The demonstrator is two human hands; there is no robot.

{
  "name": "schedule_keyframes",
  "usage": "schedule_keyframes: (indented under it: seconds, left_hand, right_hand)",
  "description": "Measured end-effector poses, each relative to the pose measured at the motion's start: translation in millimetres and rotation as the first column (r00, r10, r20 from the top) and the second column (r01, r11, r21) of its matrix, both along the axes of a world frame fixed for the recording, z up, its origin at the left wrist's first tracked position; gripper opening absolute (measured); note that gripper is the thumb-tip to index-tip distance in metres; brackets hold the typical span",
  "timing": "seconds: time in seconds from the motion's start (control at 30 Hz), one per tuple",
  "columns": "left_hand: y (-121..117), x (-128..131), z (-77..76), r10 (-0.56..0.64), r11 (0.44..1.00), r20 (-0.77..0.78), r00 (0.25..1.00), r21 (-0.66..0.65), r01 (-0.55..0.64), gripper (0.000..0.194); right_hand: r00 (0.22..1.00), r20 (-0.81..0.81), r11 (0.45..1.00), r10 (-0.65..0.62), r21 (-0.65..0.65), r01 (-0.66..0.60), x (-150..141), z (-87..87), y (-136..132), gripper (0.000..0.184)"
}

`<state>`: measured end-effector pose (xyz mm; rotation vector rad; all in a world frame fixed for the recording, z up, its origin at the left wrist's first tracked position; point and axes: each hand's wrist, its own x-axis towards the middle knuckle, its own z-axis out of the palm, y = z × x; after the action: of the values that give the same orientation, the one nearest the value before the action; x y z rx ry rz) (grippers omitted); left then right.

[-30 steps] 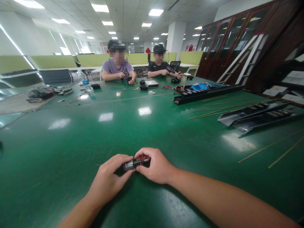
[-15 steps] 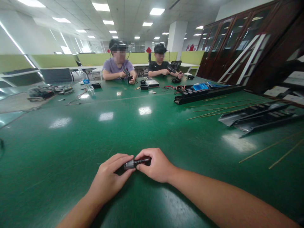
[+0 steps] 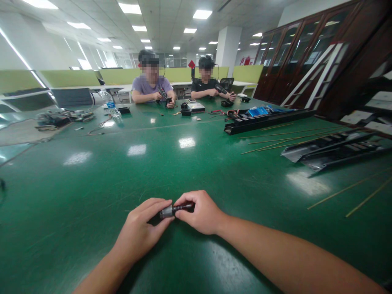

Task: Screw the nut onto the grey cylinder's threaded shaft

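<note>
A small metal cylindrical part (image 3: 172,210) with a thinner dark shaft is held just above the green table (image 3: 190,163) near its front edge. My left hand (image 3: 139,232) pinches the thicker silver end between thumb and fingers. My right hand (image 3: 200,212) is curled over the thin dark end, fingers closed around it. Both hands meet at the part, and much of it is hidden under my fingers.
Two people sit at the far end of the table handling small tools. Long black metal trays (image 3: 265,119) and another pair of trays (image 3: 332,151) lie at the right with thin brass rods (image 3: 346,190). A water bottle (image 3: 110,107) and cables lie far left.
Almost nothing has moved; my hands stay on the part, with only a slight shift of the fingers.
</note>
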<state>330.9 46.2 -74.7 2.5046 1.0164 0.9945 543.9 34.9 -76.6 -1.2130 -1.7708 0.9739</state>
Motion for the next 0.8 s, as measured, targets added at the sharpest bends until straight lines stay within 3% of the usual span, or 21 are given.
schedule_keyframes:
  seconds: [0.8]
  left_hand:
    - [0.2, -0.3, 2.0, 0.0, 0.999, -0.004, 1.0, 0.037, 0.0, 0.029]
  right_hand:
    - [0.998, 0.061, 0.999, 0.019, 0.026, -0.021, 2.2, 4.0, -0.8, 0.014]
